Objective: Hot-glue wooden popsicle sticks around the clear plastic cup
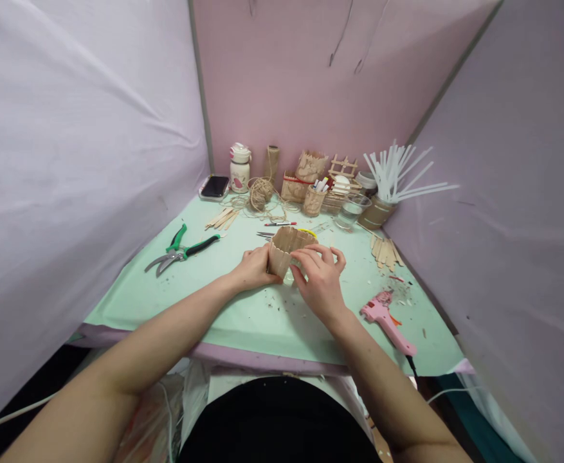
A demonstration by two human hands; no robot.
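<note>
A small round holder made of upright wooden sticks (pixel 289 247) stands on the mint-green table (pixel 257 315) in front of me. My left hand (pixel 254 267) grips its left side with curled fingers. My right hand (pixel 321 276) wraps its right and front side, fingers bent over the sticks. Part of a clear cup shows at the holder's base between my hands.
Green-handled pliers (pixel 180 253) lie to the left, a pink glue gun (pixel 385 319) to the right. Loose wooden sticks (pixel 386 252), scissors (pixel 268 235), a twine ball (pixel 260 193), a phone (pixel 215 186), a bottle (pixel 240 168), a glass (pixel 352 211) and white straws in a cup (pixel 397 177) line the back.
</note>
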